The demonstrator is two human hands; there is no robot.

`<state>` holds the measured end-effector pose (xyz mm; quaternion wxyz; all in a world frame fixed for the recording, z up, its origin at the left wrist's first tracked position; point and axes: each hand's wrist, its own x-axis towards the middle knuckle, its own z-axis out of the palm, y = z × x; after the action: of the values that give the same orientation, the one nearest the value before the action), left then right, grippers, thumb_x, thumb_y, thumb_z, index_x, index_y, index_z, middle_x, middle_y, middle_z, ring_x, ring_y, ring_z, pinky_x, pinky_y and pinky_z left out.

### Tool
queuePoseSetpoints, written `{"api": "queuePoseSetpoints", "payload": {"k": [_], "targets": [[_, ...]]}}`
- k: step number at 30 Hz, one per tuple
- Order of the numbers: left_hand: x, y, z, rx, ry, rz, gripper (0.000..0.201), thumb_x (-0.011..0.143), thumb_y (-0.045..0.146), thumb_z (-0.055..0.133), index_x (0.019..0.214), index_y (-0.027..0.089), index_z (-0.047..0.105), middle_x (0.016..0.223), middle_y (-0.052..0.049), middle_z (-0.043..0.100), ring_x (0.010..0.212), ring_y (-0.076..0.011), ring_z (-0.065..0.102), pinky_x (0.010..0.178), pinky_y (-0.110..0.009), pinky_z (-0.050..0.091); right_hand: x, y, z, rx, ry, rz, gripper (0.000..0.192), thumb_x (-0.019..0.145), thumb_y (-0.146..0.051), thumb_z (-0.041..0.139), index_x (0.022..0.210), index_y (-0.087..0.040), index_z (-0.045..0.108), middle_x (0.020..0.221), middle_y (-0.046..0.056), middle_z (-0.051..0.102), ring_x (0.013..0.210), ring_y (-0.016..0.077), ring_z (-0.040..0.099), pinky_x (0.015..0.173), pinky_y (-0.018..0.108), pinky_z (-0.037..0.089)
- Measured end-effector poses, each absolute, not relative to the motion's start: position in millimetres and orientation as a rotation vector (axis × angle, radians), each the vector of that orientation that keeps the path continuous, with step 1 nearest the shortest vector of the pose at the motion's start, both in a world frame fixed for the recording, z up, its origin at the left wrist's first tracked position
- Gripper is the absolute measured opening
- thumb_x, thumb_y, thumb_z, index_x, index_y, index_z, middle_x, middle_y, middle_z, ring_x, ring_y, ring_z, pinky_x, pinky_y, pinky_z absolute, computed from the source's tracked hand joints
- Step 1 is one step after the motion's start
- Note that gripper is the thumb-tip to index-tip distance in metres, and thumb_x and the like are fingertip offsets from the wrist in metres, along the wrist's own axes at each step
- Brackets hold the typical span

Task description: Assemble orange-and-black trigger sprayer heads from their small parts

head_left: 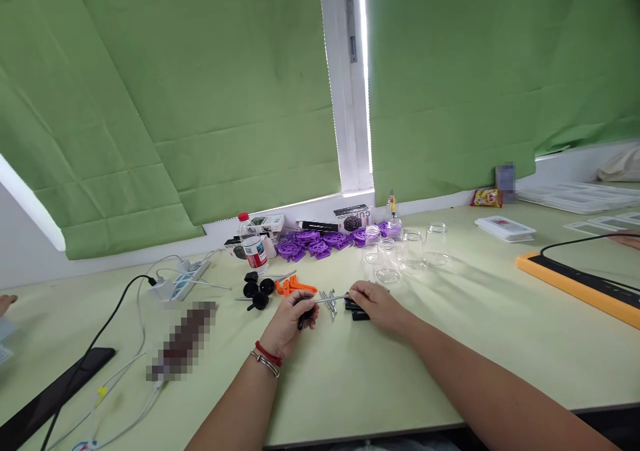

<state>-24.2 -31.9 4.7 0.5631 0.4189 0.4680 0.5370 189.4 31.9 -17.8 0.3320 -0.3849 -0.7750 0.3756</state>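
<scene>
Black part (pixel 305 313): within the left hand, over the pale green table (pixel 360 384); a thin silver metal rod (pixel 330 299) runs from it to the right, nearly level, bridging both hands.
Left hand (pixel 285 321): fingers curled closed round the black part, thumb stretched toward the rod; a red band (pixel 269 353) and a silvery bracelet (pixel 265 364) circle the wrist.
Right hand (pixel 381 306): thumb and forefinger pinched together on the rod's far end; whether a smaller piece is caught there too, I cannot tell.
Flat black pieces (pixel 359 315): by the right fingertips, partly hidden.
Loose slim silver metal pieces (pixel 329 306): on the table between the hands, just behind the rod.
Orange plastic parts (pixel 296 285): behind the left hand, beside a cluster of round black pieces (pixel 260 291).
Purple plastic parts (pixel 315 243): heaped farther back, between a red-capped clear bottle (pixel 255 247) and several clear glass vessels (pixel 387 259).
Another person's hand (pixel 7 303): at the left edge, well apart.
</scene>
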Motion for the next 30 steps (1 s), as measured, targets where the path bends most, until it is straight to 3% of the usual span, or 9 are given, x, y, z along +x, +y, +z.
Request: {"api": "queuePoseSetpoints", "payload": {"k": [4, 9, 11, 17, 22, 30], "targets": [[-42, -25, 21, 1.055, 1.373, 1.510, 0.031, 0.061, 0.034, 0.071, 0.080, 0.014, 0.056, 0.063, -0.001, 0.060, 0.053, -0.0104, 0.053, 0.047, -0.022, 0.039, 191, 28, -13, -0.982, -2.034, 0.960, 0.030, 0.089, -0.044, 0.037, 0.084, -0.021, 0.055, 0.075, 0.000, 0.055, 0.070, 0.0152, 0.048, 0.063, 0.027, 0.037], [-95, -3, 48, 1.213, 1.879, 1.632, 0.036, 0.065, 0.046, 0.065, 0.084, 0.017, 0.056, 0.063, 0.003, 0.057, 0.051, -0.0092, 0.049, 0.047, -0.021, 0.036, 192, 29, -14, -0.995, -2.031, 0.956, 0.032, 0.090, -0.044, 0.035, 0.080, -0.021, 0.054, 0.073, 0.000, 0.054, 0.068, 0.0148, 0.047, 0.063, 0.027, 0.037], [-118, 10, 51, 1.363, 2.226, 1.504, 0.033, 0.067, 0.046, 0.062, 0.083, 0.018, 0.057, 0.072, 0.000, 0.061, 0.060, -0.0125, 0.054, 0.052, -0.023, 0.040, 192, 30, -15, -0.983, -2.025, 0.956, 0.032, 0.089, -0.044, 0.035, 0.078, -0.021, 0.053, 0.071, -0.001, 0.052, 0.067, 0.0143, 0.046, 0.062, 0.027, 0.037], [-155, 40, 24, 1.397, 2.501, 1.153, 0.019, 0.064, 0.033, 0.065, 0.073, 0.017, 0.061, 0.074, -0.007, 0.066, 0.070, -0.0205, 0.060, 0.060, -0.028, 0.042, 193, 31, -16, -0.973, -2.014, 0.967, 0.035, 0.089, -0.047, 0.035, 0.069, -0.020, 0.048, 0.065, -0.002, 0.048, 0.064, 0.0138, 0.044, 0.060, 0.026, 0.037], [-160, 45, 8, 1.438, 2.626, 0.903, 0.025, 0.068, 0.037, 0.063, 0.084, 0.018, 0.065, 0.087, -0.009, 0.069, 0.079, -0.0228, 0.062, 0.065, -0.029, 0.044, 193, 32, -15, -0.978, -2.017, 0.962, 0.035, 0.088, -0.047, 0.037, 0.069, -0.020, 0.050, 0.067, -0.001, 0.051, 0.067, 0.0154, 0.048, 0.063, 0.028, 0.040], [-135, 15, 35, 1.789, 2.744, 0.599, 0.040, 0.071, 0.042, 0.060, 0.102, 0.018, 0.061, 0.111, -0.014, 0.061, 0.107, -0.0316, 0.053, 0.086, -0.038, 0.039, 193, 33, -13, -0.981, -2.010, 0.959, 0.033, 0.087, -0.046, 0.040, 0.072, -0.020, 0.056, 0.070, 0.001, 0.057, 0.069, 0.0167, 0.051, 0.067, 0.031, 0.042]]}}
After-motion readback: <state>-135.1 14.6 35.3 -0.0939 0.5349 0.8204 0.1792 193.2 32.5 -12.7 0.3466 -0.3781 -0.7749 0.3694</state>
